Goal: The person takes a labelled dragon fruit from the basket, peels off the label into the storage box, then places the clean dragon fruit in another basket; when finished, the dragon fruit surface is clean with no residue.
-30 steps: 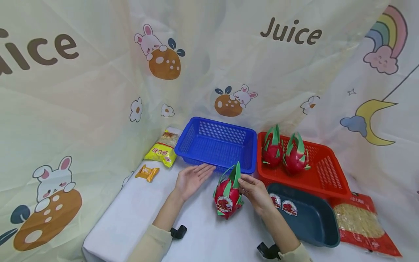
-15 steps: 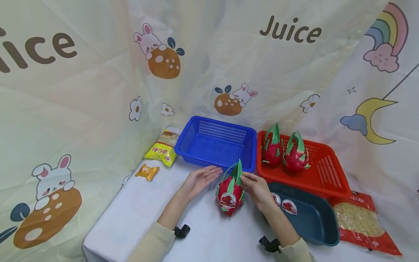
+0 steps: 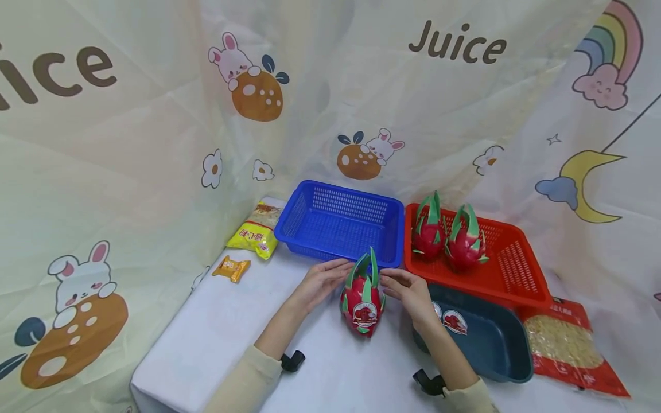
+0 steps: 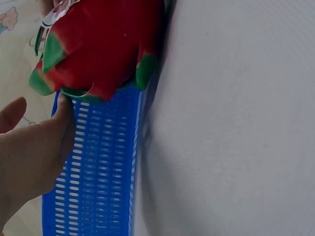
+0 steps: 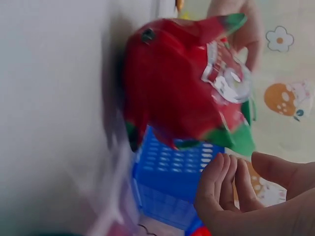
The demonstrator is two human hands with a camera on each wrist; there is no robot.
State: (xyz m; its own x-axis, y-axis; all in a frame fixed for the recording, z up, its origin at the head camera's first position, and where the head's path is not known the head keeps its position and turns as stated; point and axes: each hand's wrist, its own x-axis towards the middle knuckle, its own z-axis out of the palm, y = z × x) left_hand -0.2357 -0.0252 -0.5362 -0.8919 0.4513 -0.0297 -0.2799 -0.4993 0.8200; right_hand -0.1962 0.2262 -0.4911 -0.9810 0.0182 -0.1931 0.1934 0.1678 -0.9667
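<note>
In the head view, a red dragon fruit [image 3: 363, 305] with green leaf tips and a round sticker stands on the white table between both hands. My left hand [image 3: 321, 283] is at its left by the upper leaves, fingers nearly straight. To its right, my right hand [image 3: 410, 289] has its fingertips close to the leaves. The right wrist view shows a gap between the right thumb and the bent fingers [image 5: 221, 182], with nothing held there. In the left wrist view, the left hand [image 4: 37, 150] lies beside the fruit [image 4: 106, 46]; contact cannot be told.
Behind the fruit sits a blue basket [image 3: 343, 226]. A red basket [image 3: 516, 264] at right holds two more dragon fruits [image 3: 448, 238]. Nearer are a dark tray [image 3: 496, 338] with round stickers and a red bag [image 3: 568, 344]. At left lie a yellow bag [image 3: 255, 232] and an orange packet [image 3: 231, 268].
The dragon fruit has turned, its sticker shifting from left to right. My left hand has moved right, closer to the leaves. The right hand, earlier pinching a leaf, is now slightly off it.
</note>
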